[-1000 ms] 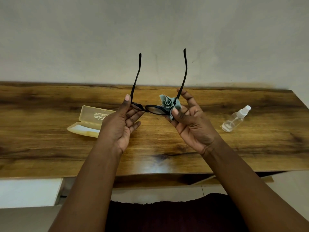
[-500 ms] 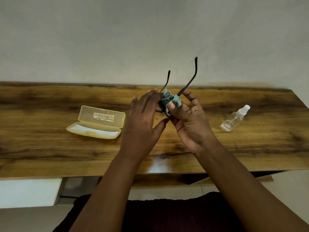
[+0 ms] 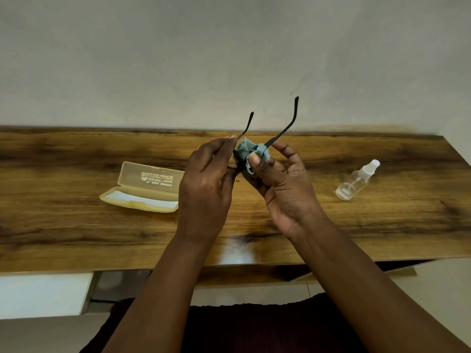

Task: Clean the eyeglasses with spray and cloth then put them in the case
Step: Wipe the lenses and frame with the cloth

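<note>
- Wooden desk [image 3: 76,238] against a plain pale wall, and both hands are held up above the middle of it.
- Right hand [image 3: 283,189]: thumb and fingers clamped on a bunched blue-grey cloth [image 3: 251,151], which looks wrapped over one lens, probably so both faces get rubbed at once.
- Left hand [image 3: 204,184]: fingertips pinched together on the frame of the eyeglasses [image 3: 280,133] at the other end, most likely just bracing it so the rubbing doesn't twist anything. The lenses themselves are hidden behind the fingers and cloth.
- Both temple arms are unfolded and point up and away from the person, which keeps them clear of the wiping.
- Case [image 3: 142,189] lies open on the desk just left of the hands, lid back, ready for the glasses.
- Spray bottle [image 3: 356,183] lies tipped on the desk well off to the right, untouched, so the job looks to be at the wiping stage.
</note>
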